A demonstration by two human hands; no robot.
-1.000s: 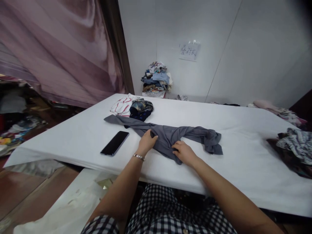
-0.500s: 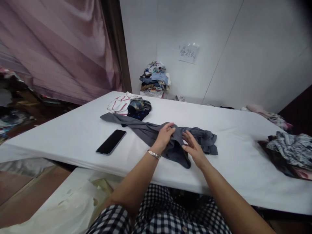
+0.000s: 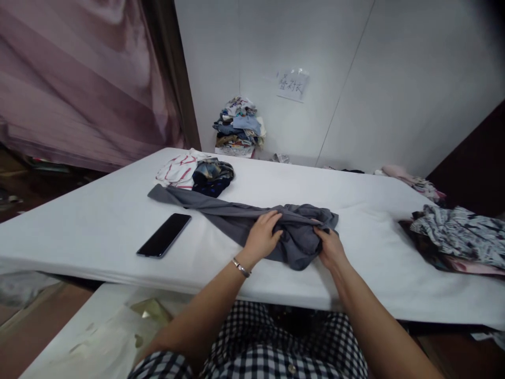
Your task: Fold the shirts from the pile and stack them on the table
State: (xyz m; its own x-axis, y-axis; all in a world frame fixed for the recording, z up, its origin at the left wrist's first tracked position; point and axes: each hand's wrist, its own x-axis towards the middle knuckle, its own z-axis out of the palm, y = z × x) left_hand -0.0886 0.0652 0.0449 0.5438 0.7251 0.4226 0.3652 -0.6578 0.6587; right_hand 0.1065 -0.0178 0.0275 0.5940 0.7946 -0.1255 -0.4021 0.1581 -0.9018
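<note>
A dark grey garment (image 3: 232, 213) lies crumpled across the white table in front of me, one narrow end stretching left and its bunched part to the right. My left hand (image 3: 263, 236) rests on the middle of it, fingers laid over the cloth and thumb apart. At the bunched right part, my right hand (image 3: 330, 246) pinches the cloth between thumb and fingers; some fingertips are hidden in the folds. Left of the garment, a black phone (image 3: 164, 235) lies flat on the table.
The white-covered table (image 3: 379, 284) spans the view. Bundled clothes (image 3: 177, 169) sit at its back left, and a patterned clothes heap (image 3: 461, 234) at its right. Behind stands a clothes stack (image 3: 239, 126) by the wall, below a paper sign (image 3: 292, 85). A pink curtain (image 3: 79, 79) hangs left.
My right hand has moved right and closed on the grey cloth. The left hand has settled onto the garment's middle. The opening in the cloth has folded over, and the view has shifted slightly right.
</note>
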